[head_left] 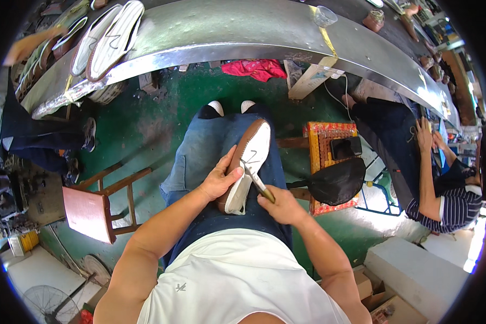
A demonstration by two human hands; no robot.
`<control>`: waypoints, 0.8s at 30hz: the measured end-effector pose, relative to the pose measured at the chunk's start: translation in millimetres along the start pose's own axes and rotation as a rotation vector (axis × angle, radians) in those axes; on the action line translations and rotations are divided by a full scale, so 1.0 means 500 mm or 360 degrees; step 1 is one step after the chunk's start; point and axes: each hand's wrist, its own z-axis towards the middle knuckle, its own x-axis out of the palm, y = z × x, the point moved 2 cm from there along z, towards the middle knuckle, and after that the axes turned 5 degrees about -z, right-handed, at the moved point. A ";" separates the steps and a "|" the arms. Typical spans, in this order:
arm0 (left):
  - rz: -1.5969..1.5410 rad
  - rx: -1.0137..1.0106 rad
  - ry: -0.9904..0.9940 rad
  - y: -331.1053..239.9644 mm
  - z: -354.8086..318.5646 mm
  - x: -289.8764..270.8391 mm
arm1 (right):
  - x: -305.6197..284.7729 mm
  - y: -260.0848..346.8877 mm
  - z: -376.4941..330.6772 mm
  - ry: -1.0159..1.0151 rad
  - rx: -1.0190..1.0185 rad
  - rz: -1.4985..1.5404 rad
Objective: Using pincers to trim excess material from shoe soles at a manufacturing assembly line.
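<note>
- Clearly, we count one white shoe (pixel 258 146) between our two hands; it lies aslant on our lap, brown-edged, its toe pointing far and a little right.
- Our left hand (pixel 222 177) grips the shoe's left side near its middle: one thumb presses on the upper, the other fingers wrap the brown edge. We cannot tell how the hidden fingertips sit.
- Our right hand (pixel 281 205) closes around one hand tool (pixel 260 186), fingers curled together on its brownish handle; the metal end reaches the shoe's opening.
- Beyond our knees runs one long metal bench (pixel 216 32). At its left end we see two pale shoes (pixel 113 46) side by side, with several more farther left, too crowded to count; toward the right stands one clear cup (pixel 324 17).
- Under the bench lies one red cloth (pixel 254 69).
- To our left stands one wooden stool (pixel 86 213); near left, one fan (pixel 51 305).
- To our right, one seat (pixel 318 143) bears one dark phone (pixel 345 148) and one black cushion (pixel 337 182).
- We count two other people: one person at far left (pixel 32 121), one seated person at right (pixel 443 202).
</note>
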 end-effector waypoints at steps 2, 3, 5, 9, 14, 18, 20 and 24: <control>0.0258 0.0091 -0.0109 0.015 0.006 -0.006 | -0.033 0.006 -0.005 -0.0306 -0.0392 -0.0445; 0.0263 0.0083 -0.0102 0.015 0.006 0.002 | -0.042 0.010 -0.003 -0.0310 -0.0384 -0.0436; 0.0387 0.0074 -0.0226 0.015 0.003 0.012 | -0.066 0.025 0.007 -0.0761 -0.0554 -0.0743; 0.1007 0.0246 -0.0367 -0.029 -0.012 0.045 | -0.074 0.027 0.022 -0.0180 -0.0235 -0.0352; 0.1167 0.0641 -0.0216 -0.073 -0.012 0.063 | 0.048 -0.028 0.042 -0.0267 0.0061 0.0381; 0.1586 0.0474 -0.0154 -0.102 -0.018 0.073 | 0.036 -0.043 0.044 -0.0009 0.0092 0.0867; 0.1607 0.0386 -0.0112 -0.107 -0.013 0.077 | 0.008 -0.083 0.053 0.0437 0.0160 0.1438; 0.1642 0.0437 -0.0081 -0.110 -0.014 0.096 | -0.017 -0.159 0.050 0.1103 0.0197 0.2204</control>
